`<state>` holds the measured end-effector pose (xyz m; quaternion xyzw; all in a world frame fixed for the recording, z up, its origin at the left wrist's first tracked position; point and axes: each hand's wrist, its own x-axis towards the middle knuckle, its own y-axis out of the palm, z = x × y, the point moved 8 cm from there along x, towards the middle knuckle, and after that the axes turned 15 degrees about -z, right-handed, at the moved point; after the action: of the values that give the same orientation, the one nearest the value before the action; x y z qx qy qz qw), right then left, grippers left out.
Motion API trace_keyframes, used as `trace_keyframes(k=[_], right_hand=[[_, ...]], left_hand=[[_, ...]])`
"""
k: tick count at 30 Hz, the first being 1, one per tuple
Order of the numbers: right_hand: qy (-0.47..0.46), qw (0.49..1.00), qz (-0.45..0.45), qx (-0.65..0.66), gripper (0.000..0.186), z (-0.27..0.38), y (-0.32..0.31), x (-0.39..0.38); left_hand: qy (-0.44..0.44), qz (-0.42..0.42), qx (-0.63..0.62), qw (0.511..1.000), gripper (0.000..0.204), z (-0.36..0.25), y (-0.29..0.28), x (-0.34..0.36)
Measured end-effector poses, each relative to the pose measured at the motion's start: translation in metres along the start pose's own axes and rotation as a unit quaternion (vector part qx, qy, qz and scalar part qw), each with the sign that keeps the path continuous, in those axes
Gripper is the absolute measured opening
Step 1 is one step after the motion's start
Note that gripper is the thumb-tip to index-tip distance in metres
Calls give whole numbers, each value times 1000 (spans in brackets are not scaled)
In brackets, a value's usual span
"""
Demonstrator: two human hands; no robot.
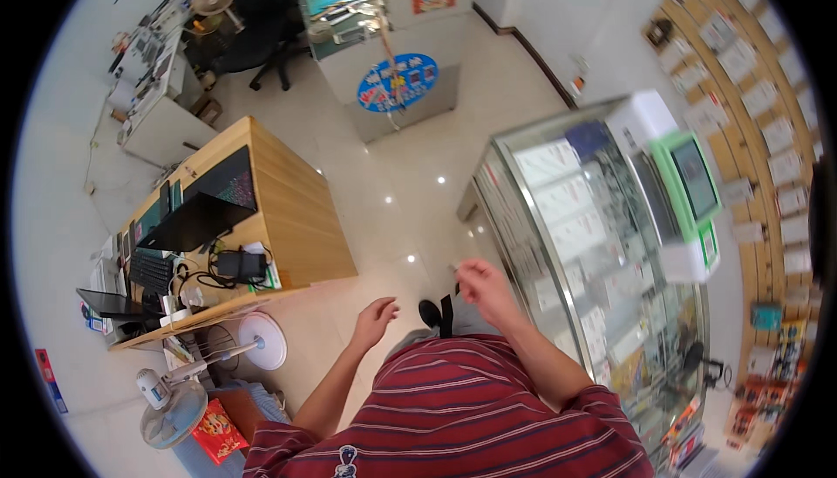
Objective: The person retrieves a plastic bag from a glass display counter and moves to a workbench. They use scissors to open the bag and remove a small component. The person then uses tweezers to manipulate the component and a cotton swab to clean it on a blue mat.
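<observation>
Loosely apart in left grip; cannot tell in right grip. Further right, hold glass showcase by frame: likely heavy, fragile.

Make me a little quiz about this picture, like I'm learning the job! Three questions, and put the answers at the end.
1. Which is nearer the glass case: the left hand or the right hand?

2. True or false: the shirt is plain blue, with no stripes.

3. Which of these is on the wooden desk?
A. a teddy bear
B. a black screen
C. a football

Key
1. The right hand.
2. False: it is dark red with thin stripes.
3. B.
</observation>
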<state>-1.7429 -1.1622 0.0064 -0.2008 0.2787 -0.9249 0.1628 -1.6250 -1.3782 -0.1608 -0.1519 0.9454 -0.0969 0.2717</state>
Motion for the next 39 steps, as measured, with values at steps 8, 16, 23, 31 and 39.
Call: trace_keyframes(k=[8,16,23,31,39], right_hand=[[85,989,84,86,13,-48,95,229],[204,964,68,159,13,-125,157,481],[341,903,-35,259,16,-236,234,706],[184,972,-103,-106,26,-313,304,871],[318,892,182,265,40,-209,345,819]], left_hand=[[29,-29,-247,968,21,-173,-10,180],[50,-125,-233,963,18,-304,-104,402],[311,-341,169,871,40,-416,-210,614],[212,-180,340,898,33,-430,-194,795],[273,-337,226,872,21,-434,-217,661]])
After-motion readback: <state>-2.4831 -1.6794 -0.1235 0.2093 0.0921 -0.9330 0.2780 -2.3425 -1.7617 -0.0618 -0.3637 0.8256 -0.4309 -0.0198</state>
